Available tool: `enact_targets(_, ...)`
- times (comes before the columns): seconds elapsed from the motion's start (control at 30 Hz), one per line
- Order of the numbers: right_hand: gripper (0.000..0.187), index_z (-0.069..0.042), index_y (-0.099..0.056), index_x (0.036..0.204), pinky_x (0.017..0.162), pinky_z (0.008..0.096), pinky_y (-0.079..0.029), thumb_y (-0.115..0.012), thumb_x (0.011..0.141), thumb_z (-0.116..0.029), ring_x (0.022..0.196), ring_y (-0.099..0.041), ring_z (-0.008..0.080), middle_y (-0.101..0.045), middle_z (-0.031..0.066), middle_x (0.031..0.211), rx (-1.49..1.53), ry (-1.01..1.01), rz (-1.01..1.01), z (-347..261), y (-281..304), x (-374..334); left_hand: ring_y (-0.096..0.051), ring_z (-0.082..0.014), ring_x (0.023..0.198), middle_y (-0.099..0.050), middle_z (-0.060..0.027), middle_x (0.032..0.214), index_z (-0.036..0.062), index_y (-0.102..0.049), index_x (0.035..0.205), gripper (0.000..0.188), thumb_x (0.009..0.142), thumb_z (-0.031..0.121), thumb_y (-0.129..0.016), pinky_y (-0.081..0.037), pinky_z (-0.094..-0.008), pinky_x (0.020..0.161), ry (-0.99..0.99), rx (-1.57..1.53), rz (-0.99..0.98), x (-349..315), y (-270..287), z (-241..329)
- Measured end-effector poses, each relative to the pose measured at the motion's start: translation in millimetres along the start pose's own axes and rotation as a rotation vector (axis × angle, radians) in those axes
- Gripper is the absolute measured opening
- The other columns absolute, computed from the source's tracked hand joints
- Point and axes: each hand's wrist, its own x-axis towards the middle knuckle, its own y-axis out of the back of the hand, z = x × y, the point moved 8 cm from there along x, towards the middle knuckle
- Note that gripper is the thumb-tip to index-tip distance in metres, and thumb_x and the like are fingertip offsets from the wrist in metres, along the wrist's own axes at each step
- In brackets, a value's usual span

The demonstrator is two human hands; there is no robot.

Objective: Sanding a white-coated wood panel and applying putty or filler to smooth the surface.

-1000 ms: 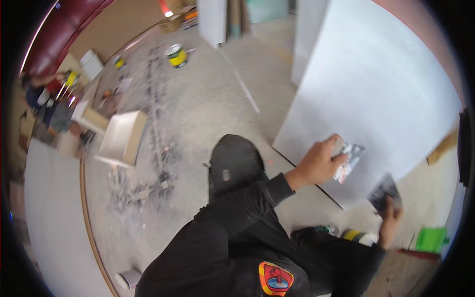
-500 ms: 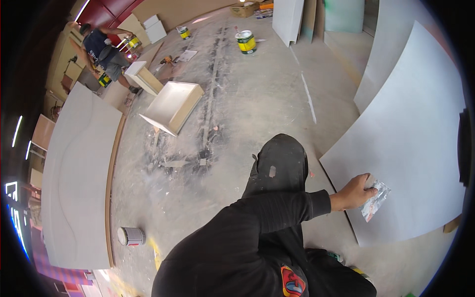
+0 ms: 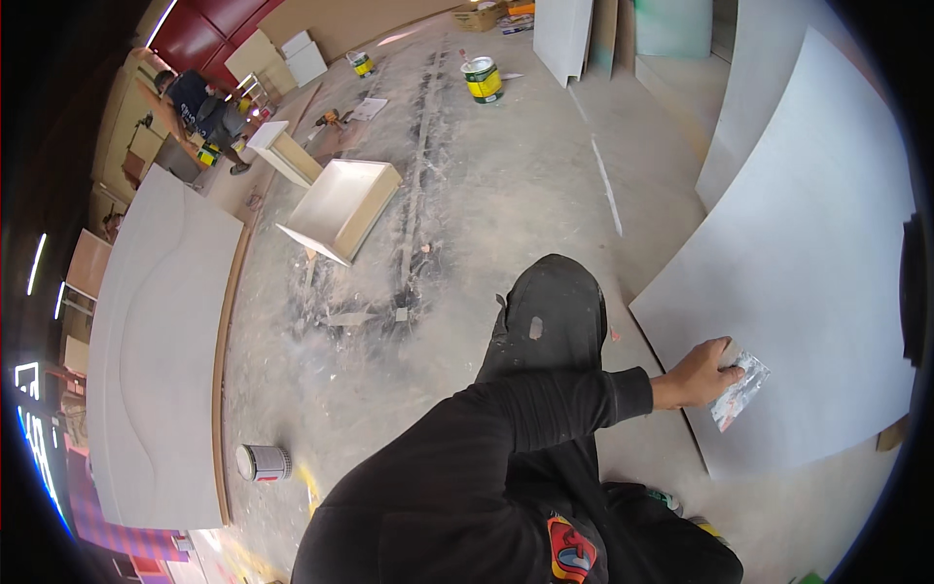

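Observation:
My left hand [image 3: 695,376], its arm reaching across from the lower left past my bent knee, is closed around a putty knife [image 3: 741,390]. The knife's wide metal blade is smeared with white and some reddish filler. It lies over the smooth white panel [image 3: 808,292] at my right; whether the blade edge touches the surface, I cannot tell. The panel's near left edge runs just under my wrist. My right hand is out of sight.
A grey-white panel [image 3: 165,360] stands at the left, near a small paint can [image 3: 263,463]. Ahead are an open drawer box [image 3: 341,209], a yellow-green paint bucket [image 3: 482,80], a drill [image 3: 332,119] and leaning boards [image 3: 562,44]. A co-worker [image 3: 199,107] bends over at the far left.
My left hand and the putty knife have barely moved. The view has shifted slightly. At the far left, the co-worker has bent lower, and the can they held out has come down.

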Motion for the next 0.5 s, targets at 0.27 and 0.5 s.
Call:
enact_targets(0.27,0.029,0.002,-0.067,0.091,0.069,0.0424,-0.050,-0.064,0.082,-0.026,0.082,-0.067,0.0331,-0.067,0.0241,0.090,-0.070,-0.190,0.017,75.1,27.2,35.1,-0.058,-0.0195,0.084,-0.062,-0.0088,0.088,0.0028,-0.065,0.098,0.018,0.092,0.019,-0.061,-0.047,-0.0356,0.075,0.167,-0.013,-0.039,12.1,5.4,-15.1)
enact_targets(0.5,0.032,0.005,-0.067,0.084,0.072,0.0495,-0.050,-0.066,0.077,-0.027,0.083,-0.064,0.0422,-0.066,0.0260,0.086,-0.275,-0.699,0.322,274.6,202.0,-226.8,-0.064,-0.0178,0.094,-0.065,-0.0085,0.108,-0.0002,-0.056,0.119,0.029,0.093,0.012,-0.062,-0.053,-0.0328,0.080,0.134,-0.252,0.015,15.7,17.4,-10.2)
